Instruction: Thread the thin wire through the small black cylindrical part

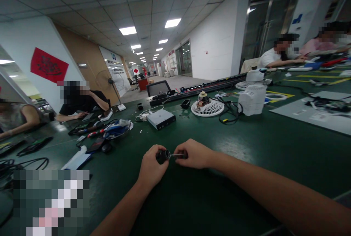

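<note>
My left hand (153, 163) is closed around a small dark, round part (163, 155) with a ring-like face turned to the right. In my right hand (193, 153), fingers pinch the dark handle of a small screwdriver (175, 155). Its thin metal shaft points left and meets the round part, or ends right beside it; I cannot tell whether it goes inside. Both hands are just above the green tabletop (197, 192), close together. My fingers cover much of the part and the handle.
Ahead lie a grey metal box (161, 119), a small black tray (185, 103) and a white fan grille with a motor (207, 107). Right of these stand a white housing (252, 100) and a black cable (230, 113). Tools and a blue bundle (116, 129) lie left. Other people sit around.
</note>
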A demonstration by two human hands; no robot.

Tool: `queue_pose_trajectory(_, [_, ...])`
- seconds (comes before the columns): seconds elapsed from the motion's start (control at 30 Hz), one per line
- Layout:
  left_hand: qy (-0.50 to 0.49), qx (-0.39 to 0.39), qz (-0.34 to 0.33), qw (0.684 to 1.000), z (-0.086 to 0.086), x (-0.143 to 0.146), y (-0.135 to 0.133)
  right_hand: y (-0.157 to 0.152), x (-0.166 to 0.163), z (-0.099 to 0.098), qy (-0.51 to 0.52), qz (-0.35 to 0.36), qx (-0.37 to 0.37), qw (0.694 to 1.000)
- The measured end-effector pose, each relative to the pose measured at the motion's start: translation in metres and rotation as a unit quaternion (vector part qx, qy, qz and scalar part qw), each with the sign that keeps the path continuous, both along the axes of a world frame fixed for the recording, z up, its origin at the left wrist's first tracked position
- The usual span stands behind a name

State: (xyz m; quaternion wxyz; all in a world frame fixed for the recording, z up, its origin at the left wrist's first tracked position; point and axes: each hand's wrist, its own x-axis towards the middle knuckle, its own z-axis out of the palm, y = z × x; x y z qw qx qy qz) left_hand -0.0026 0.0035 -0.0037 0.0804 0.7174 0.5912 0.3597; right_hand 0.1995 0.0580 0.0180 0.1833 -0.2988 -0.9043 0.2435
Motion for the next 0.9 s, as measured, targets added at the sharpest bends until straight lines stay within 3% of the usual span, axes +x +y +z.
queue_pose_trajectory(0.17, [0.009,0.004,-0.056,0.998,0.004,0.005,-0.005,0.005,0.001,-0.001,0.082,-0.009,0.013,0.996])
queue_pose_trajectory(0.33, [0.027,0.004,-0.104,0.994,0.008,0.007,-0.01,0.003,-0.001,-0.002,0.086,0.01,0.034,0.996])
queue_pose_trajectory(0.5, [0.065,0.008,-0.131,0.989,0.01,0.007,-0.013,0.002,-0.005,-0.005,0.094,-0.056,-0.064,0.992])
queue_pose_trajectory(0.63, [0.1,0.03,-0.156,0.982,0.011,0.008,-0.014,0.004,-0.007,-0.009,0.123,-0.052,-0.132,0.982])
queue_pose_trajectory(0.9, [0.094,0.024,-0.153,0.983,0.01,0.006,-0.013,-0.008,-0.009,-0.006,0.126,-0.032,-0.05,0.99])
